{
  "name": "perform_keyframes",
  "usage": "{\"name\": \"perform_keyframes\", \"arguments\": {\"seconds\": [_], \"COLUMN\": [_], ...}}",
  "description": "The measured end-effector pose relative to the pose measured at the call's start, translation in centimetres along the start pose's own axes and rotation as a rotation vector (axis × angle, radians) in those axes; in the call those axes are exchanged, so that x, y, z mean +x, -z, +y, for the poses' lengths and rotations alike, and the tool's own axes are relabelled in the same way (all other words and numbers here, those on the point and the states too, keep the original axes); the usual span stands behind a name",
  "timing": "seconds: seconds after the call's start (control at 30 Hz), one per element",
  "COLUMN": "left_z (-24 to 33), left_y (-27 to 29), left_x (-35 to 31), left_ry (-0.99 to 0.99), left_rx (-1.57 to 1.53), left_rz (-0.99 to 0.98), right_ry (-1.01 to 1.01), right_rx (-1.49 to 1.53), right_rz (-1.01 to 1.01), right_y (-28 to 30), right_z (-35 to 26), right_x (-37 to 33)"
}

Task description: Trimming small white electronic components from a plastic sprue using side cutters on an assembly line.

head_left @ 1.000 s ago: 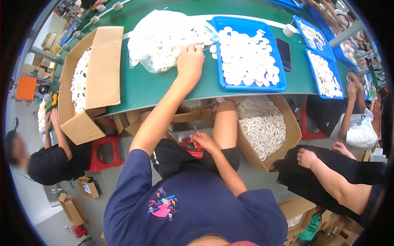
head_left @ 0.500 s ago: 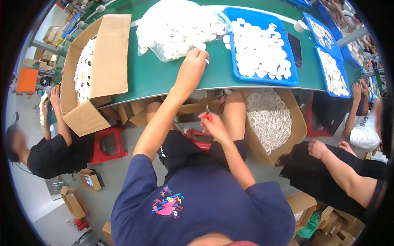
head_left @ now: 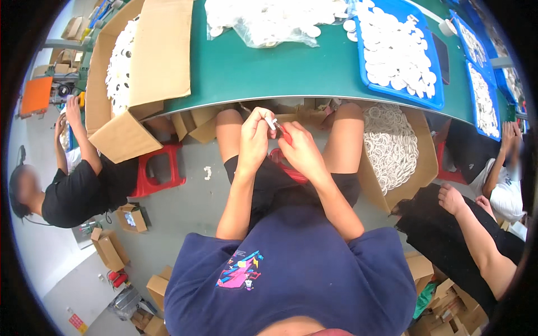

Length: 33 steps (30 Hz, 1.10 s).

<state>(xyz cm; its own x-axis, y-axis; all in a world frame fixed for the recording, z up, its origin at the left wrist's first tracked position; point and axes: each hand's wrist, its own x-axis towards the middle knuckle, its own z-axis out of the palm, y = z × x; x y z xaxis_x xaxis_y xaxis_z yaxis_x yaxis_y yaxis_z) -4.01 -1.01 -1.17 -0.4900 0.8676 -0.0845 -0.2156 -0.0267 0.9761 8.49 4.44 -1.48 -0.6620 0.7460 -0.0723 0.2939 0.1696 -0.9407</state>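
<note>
While a white piece (head_left: 270, 121) is pinched, seemingly for steadiness, by the left hand (head_left: 254, 140), red-handled pliers (head_left: 286, 135) are gripped by the right hand (head_left: 304, 151).

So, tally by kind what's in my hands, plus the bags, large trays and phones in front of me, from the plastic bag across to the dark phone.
White piece, left hand: 1
Red-handled tool, right hand: 1
Plastic bag: 1
Large blue tray: 1
Dark phone: 1
Total: 5
</note>
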Motion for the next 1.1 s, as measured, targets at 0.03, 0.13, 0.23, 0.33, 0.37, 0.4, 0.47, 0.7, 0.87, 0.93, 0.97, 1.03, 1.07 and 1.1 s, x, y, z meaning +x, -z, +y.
{"name": "perform_keyframes", "arguments": {"seconds": [0.03, 0.13, 0.23, 0.33, 0.37, 0.4, 0.47, 0.7, 0.87, 0.93, 0.97, 1.03, 1.07, 1.1], "left_z": [-0.3, -0.9, -1.3, -1.6, -1.9, -2.2, -2.6, -7.1, -14.7, -15.3, -15.5, -15.1, -15.1, -14.6], "left_y": [0.3, 0.4, 0.5, 0.6, 0.7, 0.8, 1.0, 1.5, 4.8, 4.9, 5.1, 4.4, 3.8, 3.8], "left_x": [-0.3, -1.0, -1.2, -1.1, -1.0, -0.9, -0.7, 2.5, 9.2, 10.2, 10.6, 10.6, 10.4, 10.7], "left_ry": [0.008, 0.03, 0.083, 0.103, 0.107, 0.111, 0.116, 0.255, 0.474, 0.481, 0.474, 0.5, 0.516, 0.529], "left_rx": [0.001, 0.019, -0.127, -0.24, -0.186, -0.133, -0.126, 0.021, 0.111, 0.01, -0.063, 0.02, 0.102, 0.189], "left_rz": [0.007, 0.032, 0.059, 0.107, 0.079, 0.051, 0.051, 0.06, 0.127, 0.092, 0.057, 0.004, -0.037, -0.072], "right_ry": [-0.003, 0.003, 0.018, 0.005, -0.011, -0.012, 0.0, -0.137, -0.419, -0.441, -0.459, -0.45, -0.443, -0.431], "right_rx": [-0.015, -0.033, -0.025, -0.028, -0.042, -0.043, -0.046, 0.017, 0.354, 0.341, 0.323, 0.363, 0.384, 0.408], "right_rz": [-0.002, -0.005, -0.002, -0.018, -0.034, -0.034, -0.03, -0.053, -0.234, -0.24, -0.257, -0.24, -0.239, -0.245], "right_y": [-0.3, -1.2, -1.4, -1.3, -1.3, -1.2, -1.3, -2.9, -5.9, -5.9, -6.0, -5.7, -5.7, -5.8], "right_z": [0.2, 1.2, 1.5, 1.4, 1.3, 1.5, 2.1, 7.3, 15.7, 16.1, 16.2, 17.2, 17.6, 17.3], "right_x": [-0.2, -0.5, -0.7, -0.6, -0.6, -0.5, -0.3, 2.5, 8.2, 8.9, 9.4, 9.8, 10.0, 10.3]}}
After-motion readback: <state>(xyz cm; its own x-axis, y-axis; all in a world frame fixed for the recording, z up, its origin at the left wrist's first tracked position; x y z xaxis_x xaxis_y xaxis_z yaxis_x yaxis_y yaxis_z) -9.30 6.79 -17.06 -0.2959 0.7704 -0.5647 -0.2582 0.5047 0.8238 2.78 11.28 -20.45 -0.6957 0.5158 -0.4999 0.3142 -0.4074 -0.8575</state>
